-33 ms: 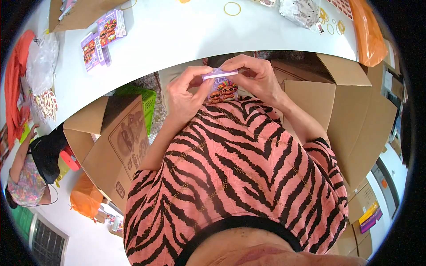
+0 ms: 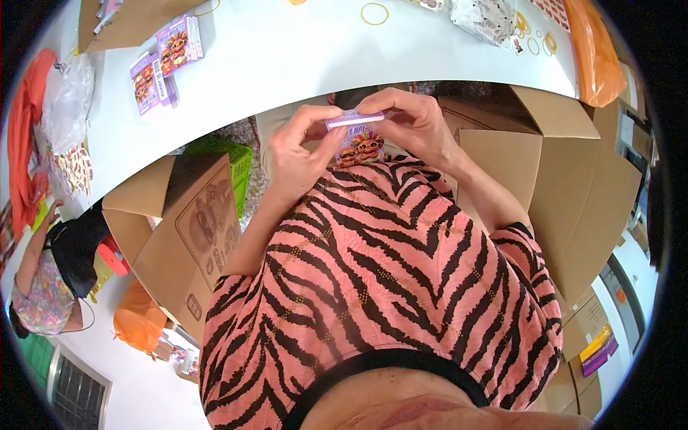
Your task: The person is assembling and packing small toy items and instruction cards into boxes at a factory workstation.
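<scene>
Between my two hands, just past the hem of my striped shirt, is a small purple card box with cartoon figures on its front. My left hand pinches its top flap from the left, thumb on the front face. From the right, my right hand grips the same flap with thumb and fingers. The flap's white edge faces me, and the box's lower end meets my shirt. On the white table, far left, lie several similar purple boxes, some overlapping.
Large open cartons stand at my left and right, with a green crate behind the left one. Rubber bands, a clear bag and an orange bag lie on the table. Another person is at far left.
</scene>
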### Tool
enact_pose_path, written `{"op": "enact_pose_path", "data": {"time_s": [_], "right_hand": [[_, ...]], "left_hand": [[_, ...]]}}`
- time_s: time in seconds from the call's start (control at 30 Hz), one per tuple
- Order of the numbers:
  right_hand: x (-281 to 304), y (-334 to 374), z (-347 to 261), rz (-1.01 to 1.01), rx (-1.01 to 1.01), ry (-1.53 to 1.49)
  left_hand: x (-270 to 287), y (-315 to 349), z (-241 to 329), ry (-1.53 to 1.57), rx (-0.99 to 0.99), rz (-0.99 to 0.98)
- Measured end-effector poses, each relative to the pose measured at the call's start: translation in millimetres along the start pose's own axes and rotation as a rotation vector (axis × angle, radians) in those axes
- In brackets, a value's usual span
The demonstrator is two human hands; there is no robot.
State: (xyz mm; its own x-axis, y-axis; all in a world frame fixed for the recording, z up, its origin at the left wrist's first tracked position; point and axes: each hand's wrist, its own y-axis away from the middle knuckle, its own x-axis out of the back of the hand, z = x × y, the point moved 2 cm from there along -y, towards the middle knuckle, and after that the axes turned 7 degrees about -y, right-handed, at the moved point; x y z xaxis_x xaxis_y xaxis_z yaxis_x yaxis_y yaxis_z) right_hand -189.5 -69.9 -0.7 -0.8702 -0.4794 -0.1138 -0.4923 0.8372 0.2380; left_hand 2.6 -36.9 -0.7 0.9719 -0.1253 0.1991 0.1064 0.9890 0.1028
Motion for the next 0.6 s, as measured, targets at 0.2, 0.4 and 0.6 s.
{"op": "enact_pose_path", "data": {"time_s": [0.2,0.4,0.6], "right_hand": [[11.2,-2.3,-16.8,-0.087,-0.036,0.011],[12.6,-8.1,-34.5,-0.104,-0.079,0.043],[11.8,-7.8,-37.4,-0.068,-0.136,0.034]], "left_hand": [[9.7,-8.3,11.6,0.124,0.016,-0.132],[16.2,-19.9,11.9,0.061,0.095,-0.230],[12.9,-24.8,17.9,0.072,0.133,-0.236]]}}
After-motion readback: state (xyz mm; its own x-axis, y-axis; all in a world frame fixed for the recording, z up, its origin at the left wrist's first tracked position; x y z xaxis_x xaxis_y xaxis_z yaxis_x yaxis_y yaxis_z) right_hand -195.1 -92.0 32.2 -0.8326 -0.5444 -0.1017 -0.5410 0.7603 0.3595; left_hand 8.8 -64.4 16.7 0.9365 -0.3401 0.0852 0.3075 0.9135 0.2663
